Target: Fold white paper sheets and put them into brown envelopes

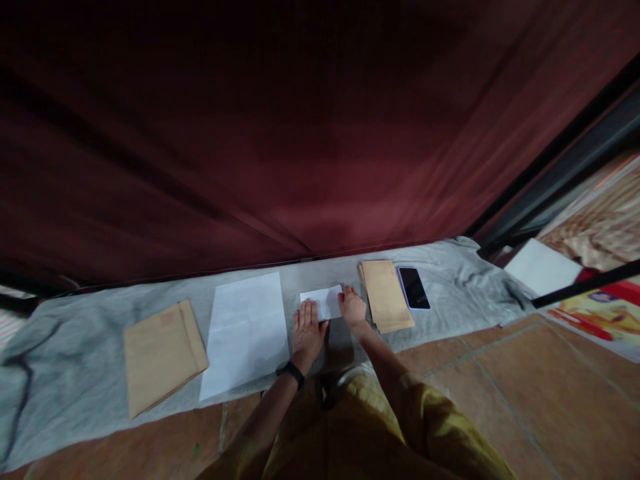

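A small folded sheet of white paper (326,302) lies on the grey cloth right in front of me. My left hand (307,335) rests flat on its left part, fingers stretched out, with a dark band on the wrist. At the paper's right edge, my right hand (353,309) has its fingers curled and closed on the edge; the fingertips are partly hidden. Larger white sheets (246,340) lie to the left of my left hand. Just right of my right hand is a small stack of brown envelopes (389,297).
Larger brown envelopes (160,357) lie at the far left of the grey cloth (75,360). A phone (414,289) sits beside the right stack. Behind the cloth hangs a dark red curtain (320,167). Dark frame bars and a printed package (607,310) are at the right, above floor tiles (500,373).
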The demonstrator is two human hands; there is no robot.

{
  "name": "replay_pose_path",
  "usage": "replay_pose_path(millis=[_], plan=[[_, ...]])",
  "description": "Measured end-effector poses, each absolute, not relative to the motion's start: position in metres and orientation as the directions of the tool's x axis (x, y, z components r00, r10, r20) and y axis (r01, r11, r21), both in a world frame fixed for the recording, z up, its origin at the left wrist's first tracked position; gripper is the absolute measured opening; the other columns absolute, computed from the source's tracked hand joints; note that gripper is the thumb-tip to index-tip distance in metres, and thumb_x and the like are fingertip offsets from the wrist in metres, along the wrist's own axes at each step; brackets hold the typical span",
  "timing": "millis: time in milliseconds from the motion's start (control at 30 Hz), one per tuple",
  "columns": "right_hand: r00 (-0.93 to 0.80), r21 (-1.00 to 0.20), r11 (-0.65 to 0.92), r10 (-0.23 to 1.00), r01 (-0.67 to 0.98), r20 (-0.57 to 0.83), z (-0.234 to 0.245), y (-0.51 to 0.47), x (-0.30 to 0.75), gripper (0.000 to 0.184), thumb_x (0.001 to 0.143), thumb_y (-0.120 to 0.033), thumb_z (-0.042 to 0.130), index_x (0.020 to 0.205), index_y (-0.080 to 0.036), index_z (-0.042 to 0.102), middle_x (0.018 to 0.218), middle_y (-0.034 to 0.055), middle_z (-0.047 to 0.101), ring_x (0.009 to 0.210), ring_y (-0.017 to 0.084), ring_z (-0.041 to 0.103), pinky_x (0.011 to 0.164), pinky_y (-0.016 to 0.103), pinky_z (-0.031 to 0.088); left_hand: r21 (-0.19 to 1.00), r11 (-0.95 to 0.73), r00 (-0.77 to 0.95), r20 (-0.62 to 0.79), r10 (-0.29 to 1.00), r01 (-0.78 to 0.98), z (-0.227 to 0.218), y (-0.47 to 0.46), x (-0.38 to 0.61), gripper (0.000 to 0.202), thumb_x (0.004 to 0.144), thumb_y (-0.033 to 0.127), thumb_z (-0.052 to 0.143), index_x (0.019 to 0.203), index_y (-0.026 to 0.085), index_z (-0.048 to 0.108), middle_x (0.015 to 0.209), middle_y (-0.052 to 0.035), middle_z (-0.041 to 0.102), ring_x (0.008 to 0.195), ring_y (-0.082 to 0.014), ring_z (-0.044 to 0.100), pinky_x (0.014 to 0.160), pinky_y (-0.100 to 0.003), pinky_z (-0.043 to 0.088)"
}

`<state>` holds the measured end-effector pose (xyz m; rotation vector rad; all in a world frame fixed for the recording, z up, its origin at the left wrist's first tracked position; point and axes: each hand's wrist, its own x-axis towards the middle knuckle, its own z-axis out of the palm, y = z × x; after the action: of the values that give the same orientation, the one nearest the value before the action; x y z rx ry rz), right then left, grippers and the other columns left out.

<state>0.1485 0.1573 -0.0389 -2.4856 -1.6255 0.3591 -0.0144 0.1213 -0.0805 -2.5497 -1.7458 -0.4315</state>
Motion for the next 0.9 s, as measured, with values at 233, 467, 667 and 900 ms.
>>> replay_pose_path(millis=[233, 467, 667, 900], plan=[[0.385, -0.258, -0.399, 0.917, 0.88, -0.105, -0.04, 0.157, 0.147, 0.028, 0.103, -0.034, 0.042, 0.123, -0.02, 0.056, 0.117, 0.0117, 0.068, 0.094, 0.019, 0.071, 0.078, 0.028, 0.052, 0.115, -0.466, 0.432, 0.231, 0.872, 0.877, -0.072, 0.109, -0.012, 0.06, 0.1, 0.041, 0.039, 0.153, 0.014, 0.036, 0.159, -0.0144, 0.037, 0.151, -0.0286, 0.025, 0.121, -0.053, 0.026], [0.393, -0.268, -0.402, 0.915, 0.875, -0.089, -0.041, 0.157, 0.148, 0.026, 0.103, -0.034, 0.042, 0.117, -0.02, 0.059, 0.113, 0.0109, 0.069, 0.09, 0.019, 0.071, 0.076, 0.028, 0.052, 0.109, -0.507, 0.481, 0.196, 0.854, 0.855, -0.071, 0.102, -0.013, 0.059, 0.1, 0.042, 0.04, 0.152, 0.016, 0.037, 0.16, -0.0131, 0.035, 0.151, -0.0279, 0.027, 0.12, -0.05, 0.03], [0.395, -0.283, -0.388, 0.918, 0.877, -0.036, -0.041, 0.151, 0.148, 0.026, 0.101, -0.027, 0.041, 0.118, -0.017, 0.059, 0.114, 0.0132, 0.067, 0.092, 0.021, 0.07, 0.078, 0.031, 0.053, 0.1, -0.508, 0.487, 0.179, 0.855, 0.856, -0.072, 0.102, -0.012, 0.058, 0.1, 0.042, 0.041, 0.151, 0.016, 0.039, 0.159, -0.0141, 0.037, 0.15, -0.0282, 0.027, 0.12, -0.051, 0.03], [0.128, -0.552, 0.013, 0.968, 0.834, 0.216, -0.056, 0.134, 0.114, 0.038, 0.101, -0.026, 0.04, 0.131, -0.015, 0.06, 0.131, 0.0126, 0.064, 0.122, 0.02, 0.059, 0.107, 0.034, 0.046, 0.109, -0.545, 0.521, 0.189, 0.833, 0.831, -0.089, 0.108, -0.018, 0.057, 0.096, 0.035, 0.046, 0.149, 0.015, 0.041, 0.154, -0.0153, 0.046, 0.148, -0.0296, 0.033, 0.121, -0.053, 0.028]])
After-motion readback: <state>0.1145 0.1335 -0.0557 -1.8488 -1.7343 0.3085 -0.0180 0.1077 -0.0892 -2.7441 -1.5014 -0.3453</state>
